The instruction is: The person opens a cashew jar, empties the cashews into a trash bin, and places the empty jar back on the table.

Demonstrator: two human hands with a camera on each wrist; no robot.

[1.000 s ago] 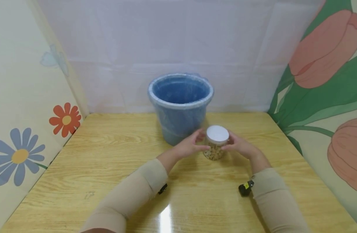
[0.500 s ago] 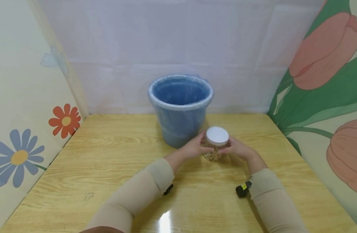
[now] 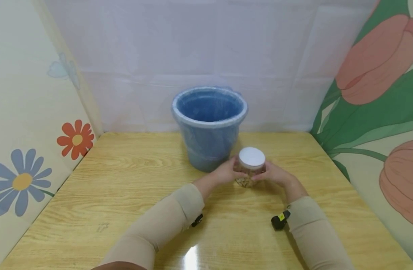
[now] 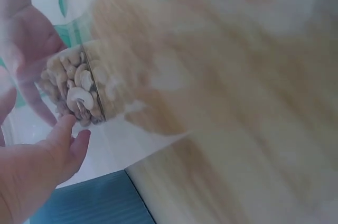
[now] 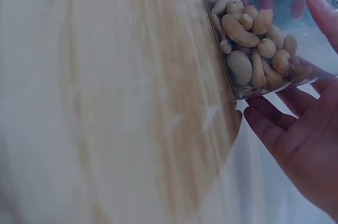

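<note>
A clear jar of cashew nuts with a white lid stands upright on the wooden table. My left hand curls round its left side, and my right hand holds its right side. Cashews show through the wall in the left wrist view, the left hand at the jar's side. In the right wrist view the right hand has its fingers round the jar of nuts, which rests on the tabletop.
A blue bucket with a pale rim stands just behind and left of the jar. The wooden table reaches back to a white cloth wall. Flower-painted panels flank both sides.
Both hands have come closer together round the jar, the left moving right and the right slightly inward. The jar and the bucket have hardly moved.
</note>
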